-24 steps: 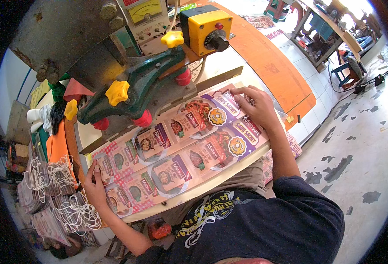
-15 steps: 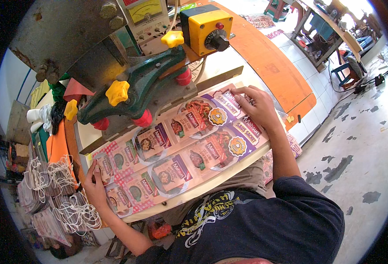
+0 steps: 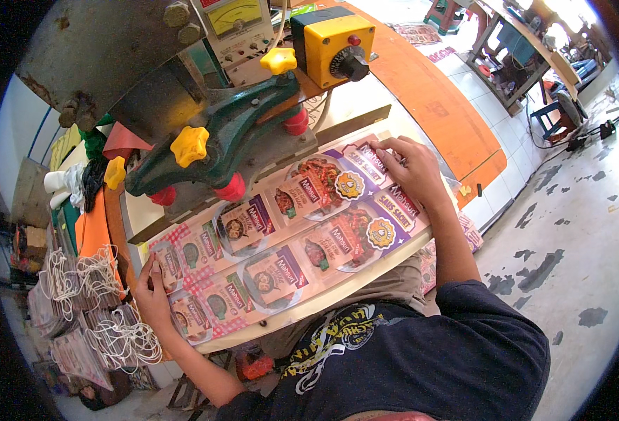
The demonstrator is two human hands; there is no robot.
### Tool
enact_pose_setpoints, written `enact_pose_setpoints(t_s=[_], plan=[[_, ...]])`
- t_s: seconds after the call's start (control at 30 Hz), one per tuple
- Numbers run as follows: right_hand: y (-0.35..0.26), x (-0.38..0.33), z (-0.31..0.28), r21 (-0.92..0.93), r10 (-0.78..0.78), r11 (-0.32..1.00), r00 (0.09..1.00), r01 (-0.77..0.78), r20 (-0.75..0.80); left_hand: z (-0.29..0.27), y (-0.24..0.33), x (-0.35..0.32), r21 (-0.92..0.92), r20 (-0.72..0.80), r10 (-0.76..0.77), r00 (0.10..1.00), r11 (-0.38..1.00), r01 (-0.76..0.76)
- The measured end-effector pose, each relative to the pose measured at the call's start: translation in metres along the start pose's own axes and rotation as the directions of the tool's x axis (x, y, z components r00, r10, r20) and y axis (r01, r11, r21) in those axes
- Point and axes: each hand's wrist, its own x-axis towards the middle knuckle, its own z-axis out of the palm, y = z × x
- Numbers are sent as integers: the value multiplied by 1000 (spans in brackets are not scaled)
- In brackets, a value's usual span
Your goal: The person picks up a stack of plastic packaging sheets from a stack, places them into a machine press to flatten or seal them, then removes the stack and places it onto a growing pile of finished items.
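Observation:
A long printed sheet of food sachets (image 3: 288, 231), pink-checked at one end and purple at the other, lies flat on a pale work table (image 3: 337, 291) under a green press machine (image 3: 218, 147). My left hand (image 3: 151, 298) rests on the sheet's left end, fingers flat on the checked packets. At the far right end my right hand (image 3: 411, 168) presses on the purple corner. Both hands hold the sheet down by its ends.
The machine carries yellow star knobs (image 3: 189, 145), red feet (image 3: 231, 189), a yellow control box (image 3: 334, 45) with a black dial and a meter (image 3: 232, 17). Bundles of white string (image 3: 102, 312) hang at the left. An orange bench (image 3: 435, 98) and grey stained floor (image 3: 569, 231) lie to the right.

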Motion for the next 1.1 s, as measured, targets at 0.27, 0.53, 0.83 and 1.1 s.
enact_pose_setpoints(t_s=[0.27,0.53,0.83,1.1], plan=[[3,-2,2,-30,-60,998,997,59,-53,2,0,-1,9,-16,-7,1000,1000,7],[3,0,3,-68,-43,997,999,42,-13,-1,3,-2,32,-2,-1,1000,999,1],[-8,-1,-2,-70,3,998,1000,-2,16,1,3,-1,52,-15,-16,1000,998,17],[-9,-1,-1,-29,5,1000,1000,-5,-13,-2,11,-3,108,5,-77,997,991,76]])
